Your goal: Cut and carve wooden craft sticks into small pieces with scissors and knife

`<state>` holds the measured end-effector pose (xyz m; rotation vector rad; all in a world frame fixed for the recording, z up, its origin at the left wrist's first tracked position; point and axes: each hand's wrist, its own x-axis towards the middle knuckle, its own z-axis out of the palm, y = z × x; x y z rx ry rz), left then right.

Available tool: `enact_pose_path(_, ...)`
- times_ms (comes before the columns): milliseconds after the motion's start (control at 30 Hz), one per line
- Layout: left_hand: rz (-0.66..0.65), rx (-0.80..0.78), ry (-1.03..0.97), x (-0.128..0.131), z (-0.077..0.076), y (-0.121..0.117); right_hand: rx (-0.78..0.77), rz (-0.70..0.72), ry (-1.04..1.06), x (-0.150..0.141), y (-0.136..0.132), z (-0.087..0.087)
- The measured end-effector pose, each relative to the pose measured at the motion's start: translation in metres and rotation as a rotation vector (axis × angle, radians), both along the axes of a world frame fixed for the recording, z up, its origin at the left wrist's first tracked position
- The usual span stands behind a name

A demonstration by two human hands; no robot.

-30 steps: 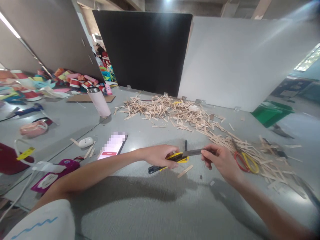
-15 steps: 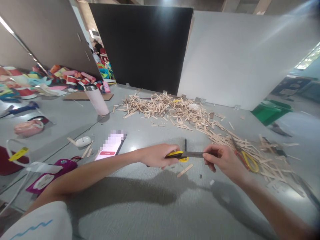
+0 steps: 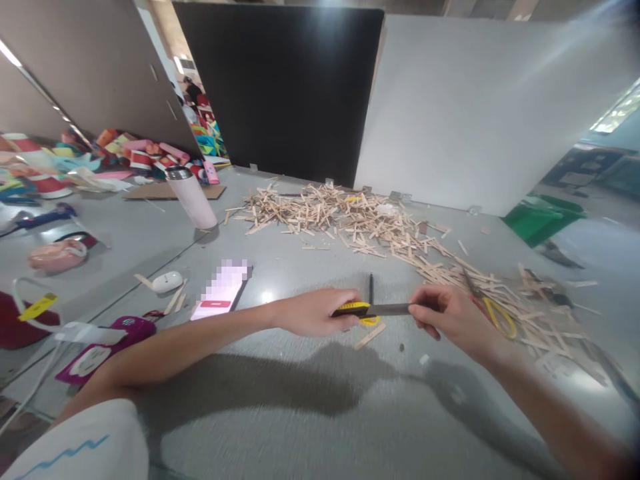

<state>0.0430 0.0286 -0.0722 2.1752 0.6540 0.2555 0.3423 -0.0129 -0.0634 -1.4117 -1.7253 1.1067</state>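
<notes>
My left hand [image 3: 320, 312] is closed round the yellow-and-black handle of a utility knife [image 3: 352, 309]. Its flat dark grey blade points right, level above the table. The thumb and fingers of my right hand [image 3: 440, 311] pinch the blade's far end, hiding the tip. Behind the blade a thin black stick-like thing [image 3: 371, 285] lies on the table. A yellow loop [image 3: 371, 321] shows just below the blade; what it belongs to is hidden. One craft stick [image 3: 371, 337] lies beneath the hands.
Craft sticks [image 3: 320, 210] pile along the back and right. Scissors [image 3: 500, 317] with yellow and red handles lie beside my right hand. To the left are a phone [image 3: 220, 290], a mouse [image 3: 167, 282], a pink bottle [image 3: 193, 200] and a purple power strip [image 3: 107, 350]. Upright panels [image 3: 290, 93] stand behind.
My right hand has shifted very slightly to the right, still pinching the blade end. The left hand keeps its grip on the handle. The view has tilted a little.
</notes>
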Motion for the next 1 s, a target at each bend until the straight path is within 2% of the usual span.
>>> enact_pose_path(67, 0.014, 0.056, 0.01, 0.001, 0.001, -0.003, 0.011, 0.001, -0.007, 0.001, 0.0, 0.0)
enact_pose_path(333, 0.022, 0.048, 0.059, 0.001, 0.012, -0.013, 0.007, 0.045, 0.01, -0.001, -0.004, 0.006)
enact_pose_path(633, 0.054, 0.077, 0.054, 0.003, 0.01, -0.019, 0.038, 0.028, -0.06, -0.009, -0.016, 0.008)
enact_pose_path(867, 0.153, 0.141, -0.01, 0.007, 0.01, -0.025, 0.053, -0.002, -0.061, -0.011, -0.022, 0.016)
enact_pose_path(1000, 0.146, 0.156, 0.007, 0.007, 0.01, -0.027, 0.072, -0.016, -0.056, -0.012, -0.025, 0.018)
